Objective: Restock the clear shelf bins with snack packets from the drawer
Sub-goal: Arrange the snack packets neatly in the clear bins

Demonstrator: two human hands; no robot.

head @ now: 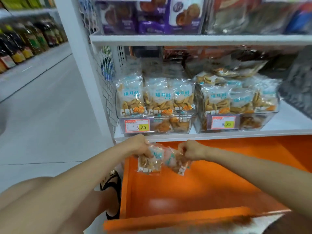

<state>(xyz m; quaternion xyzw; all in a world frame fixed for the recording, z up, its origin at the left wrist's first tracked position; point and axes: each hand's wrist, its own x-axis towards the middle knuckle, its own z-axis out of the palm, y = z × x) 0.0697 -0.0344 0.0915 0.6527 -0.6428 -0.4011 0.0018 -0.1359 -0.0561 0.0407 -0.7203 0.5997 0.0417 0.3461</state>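
Just under the white shelf, the left hand curls its fingers tight round the top of one snack packet, which hangs below the fist. The right hand pinches the top of a second packet, dangling close beside the first. Beneath both grips lies the open orange drawer; above them the left bin and the right bin stand full of like packets.

— Where are the two packets?
— The left packet and the right packet hang side by side over the back of the open orange drawer.
— And the bins?
— The left bin and the right bin sit at the shelf's front edge, full of standing packets.
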